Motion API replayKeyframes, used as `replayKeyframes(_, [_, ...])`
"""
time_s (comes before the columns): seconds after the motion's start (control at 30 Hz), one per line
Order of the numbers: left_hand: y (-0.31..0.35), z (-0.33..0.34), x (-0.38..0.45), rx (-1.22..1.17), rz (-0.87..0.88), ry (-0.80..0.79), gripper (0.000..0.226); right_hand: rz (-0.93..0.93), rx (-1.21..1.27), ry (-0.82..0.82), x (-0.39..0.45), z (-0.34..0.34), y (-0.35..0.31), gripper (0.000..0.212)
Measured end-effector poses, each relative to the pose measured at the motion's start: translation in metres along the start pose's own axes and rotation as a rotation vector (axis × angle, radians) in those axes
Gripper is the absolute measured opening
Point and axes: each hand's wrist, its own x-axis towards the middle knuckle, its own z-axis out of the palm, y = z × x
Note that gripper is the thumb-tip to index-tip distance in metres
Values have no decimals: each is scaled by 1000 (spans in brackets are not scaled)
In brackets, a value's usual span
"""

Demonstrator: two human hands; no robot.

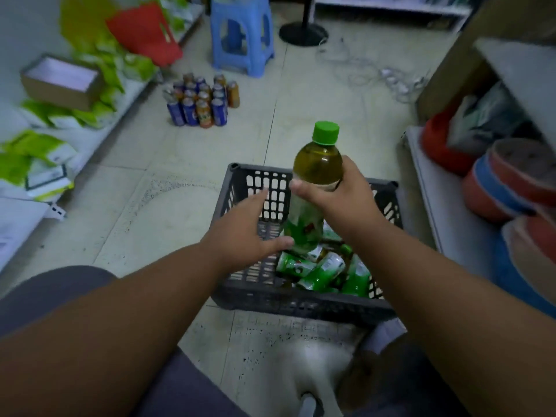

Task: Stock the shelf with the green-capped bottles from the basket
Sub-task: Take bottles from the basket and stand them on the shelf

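Fingers of the right hand wrap round the upper body of one green-capped bottle, thumb on the near side, clamped just under the shoulder. That bottle stands nearly upright above the basket, its green cap uppermost, its lower labelled end hanging over the basket's middle. The left hand reaches in beside it with fingers straight and a little spread; its thumb tip touches or nearly touches the bottle's lower end, and I cannot tell which.

One dark slatted basket sits on the tiled floor between the person's knees. Inside, at its right half, lie more bottles on their sides in a heap: about four green labels show, though the pile overlaps and an exact count cannot be made.

Farther off on the floor stands a cluster of cans, roughly sixteen, blue and orange, packed close together. Behind them is one blue plastic stool, and to its right one black round stand base. A low shelf runs along the right, carrying stacked round red and blue items. Along the left, another shelf holds green and white packets and one open cardboard box.
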Motion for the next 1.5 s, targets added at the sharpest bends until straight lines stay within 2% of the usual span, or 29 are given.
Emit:
replayKeyframes(0.17, [78,-7,-26,-160,112,55,100,-132,-33,203,-46,-51,-40,52])
replayKeyframes(0.3, [130,-2,-41,-298,224,29,74,-174,-40,341,-76,-93,-58,55])
replayKeyframes(0.43, [168,15,-48,-400,343,-5,79,-154,-35,470,-107,-130,-68,53])
replayKeyframes(0.57, [212,31,-48,-409,458,-70,105,-94,-91,629,-147,-167,-77,54])
replayKeyframes(0.63, [238,38,-50,-403,533,-109,107,-74,-123,709,-170,-188,-81,56])
replayKeyframes(0.8, [314,64,-63,-321,742,-249,109,-5,-204,948,-237,-242,-85,59])
replayKeyframes(0.97, [388,115,-77,-254,954,-401,83,75,-214,1173,-294,-292,-67,61])
replayKeyframes(1.03, [412,140,-82,-244,1026,-447,80,119,-235,1238,-313,-310,-57,61])
replayKeyframes(1.13, [446,182,-81,-160,1077,-559,90,190,-260,1322,-336,-340,-36,61])
replayKeyframes(1.23, [478,226,-71,-4,1155,-559,114,258,-292,1389,-347,-371,-7,64])
replayKeyframes(1.37, [509,278,-54,186,1201,-528,119,331,-244,1475,-349,-407,32,69])
replayKeyframes(1.5, [519,319,-38,315,1219,-518,124,370,-222,1494,-343,-430,65,73])
